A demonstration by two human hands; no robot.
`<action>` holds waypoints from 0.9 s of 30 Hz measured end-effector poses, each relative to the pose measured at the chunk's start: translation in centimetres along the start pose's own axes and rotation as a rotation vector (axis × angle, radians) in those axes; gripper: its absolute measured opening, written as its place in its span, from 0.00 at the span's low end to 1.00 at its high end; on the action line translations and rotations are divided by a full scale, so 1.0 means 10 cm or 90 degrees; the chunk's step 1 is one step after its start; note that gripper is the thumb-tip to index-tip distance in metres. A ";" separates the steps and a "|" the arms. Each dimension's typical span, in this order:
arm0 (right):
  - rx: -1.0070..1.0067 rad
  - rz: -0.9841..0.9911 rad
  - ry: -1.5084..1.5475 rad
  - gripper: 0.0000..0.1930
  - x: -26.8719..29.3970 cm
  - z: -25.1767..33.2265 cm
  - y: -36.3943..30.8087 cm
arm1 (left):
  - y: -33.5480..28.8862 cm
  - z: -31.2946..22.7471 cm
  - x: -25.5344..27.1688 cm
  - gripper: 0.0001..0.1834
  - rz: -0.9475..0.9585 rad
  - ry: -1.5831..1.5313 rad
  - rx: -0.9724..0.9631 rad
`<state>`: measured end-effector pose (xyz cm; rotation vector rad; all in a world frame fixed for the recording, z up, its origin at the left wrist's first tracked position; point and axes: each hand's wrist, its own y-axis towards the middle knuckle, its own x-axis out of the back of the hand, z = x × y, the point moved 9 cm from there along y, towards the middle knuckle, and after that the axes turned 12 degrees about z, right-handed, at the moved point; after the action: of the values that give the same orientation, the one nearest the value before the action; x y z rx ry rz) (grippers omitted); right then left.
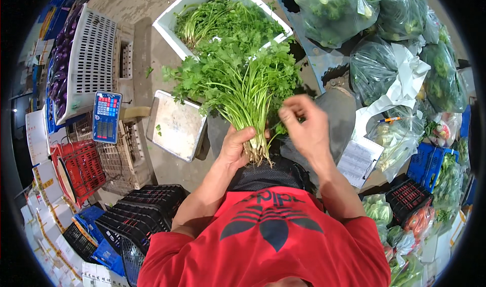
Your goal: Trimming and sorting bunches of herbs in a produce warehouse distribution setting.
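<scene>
My left hand (235, 146) is wrapped round the lower stems of a large bunch of cilantro (248, 92), whose pale roots (259, 155) point down toward my lap. The leaves fan out upward, away from me. Just right of the stems, my right hand (306, 127) is raised with fingers loosely curled and a gap between thumb and forefinger; I see nothing held in it. A loose sprig (277, 130) sticks out beside that hand. Behind the bunch stands a white foam box (167, 21) with more cilantro (223, 21) in it, partly covered by the bunch's leaves.
Left of the bunch lies a scale platform (177, 125), with a blue keypad display (107, 117) beside a white crate (93, 64) and eggplants (61, 64). Black crates (142, 213) stand near my left arm. At right are bagged greens (374, 67) and a clipboard with paper (359, 160).
</scene>
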<state>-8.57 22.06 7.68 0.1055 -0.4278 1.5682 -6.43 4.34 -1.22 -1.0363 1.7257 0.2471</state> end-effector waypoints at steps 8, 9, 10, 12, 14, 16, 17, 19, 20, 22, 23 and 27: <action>0.094 -0.064 -0.288 0.10 0.12 0.24 0.38 | 0.05 0.00 -0.19 0.32 0.054 0.000 -0.004; 0.095 -0.065 -0.288 0.10 0.14 0.22 0.39 | 0.05 0.00 -0.21 0.33 0.062 0.003 -0.003; 0.105 -0.064 -0.278 0.08 0.15 0.22 0.38 | 0.04 0.00 -0.20 0.32 0.063 0.003 0.006; 0.126 -0.080 -0.235 0.05 0.21 0.25 0.34 | 0.01 -0.02 -0.16 0.32 0.054 -0.007 0.003; 0.164 -0.123 -0.242 0.04 0.33 0.30 0.31 | 0.02 -0.01 -0.07 0.30 0.053 -0.041 0.012; 0.158 -0.165 -0.201 0.03 0.46 0.28 0.31 | -0.01 -0.03 -0.01 0.33 0.016 -0.009 0.002; 0.155 -0.188 -0.166 0.03 0.54 0.24 0.32 | -0.02 -0.02 0.07 0.33 -0.008 0.010 0.013; 0.098 -0.174 -0.009 0.03 0.65 -0.06 0.37 | 0.02 0.02 -0.05 0.30 0.064 -0.042 0.019; 0.057 -0.159 0.104 0.04 0.66 -0.21 0.39 | 0.05 0.04 -0.08 0.31 0.082 -0.036 0.017; 0.087 -0.198 0.240 0.03 0.76 -0.31 0.37 | 0.04 0.05 -0.12 0.32 0.078 -0.015 0.022; 0.088 -0.237 0.344 0.03 0.83 -0.36 0.36 | 0.06 0.06 -0.11 0.33 0.078 -0.021 0.018; 0.050 -0.073 0.409 0.04 1.07 -0.21 0.21 | 0.05 -0.01 -0.06 0.32 0.076 -0.014 0.017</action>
<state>-10.81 32.86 8.85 -0.3043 0.1438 1.4145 -6.83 4.92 -0.84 -0.9095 1.7690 0.3098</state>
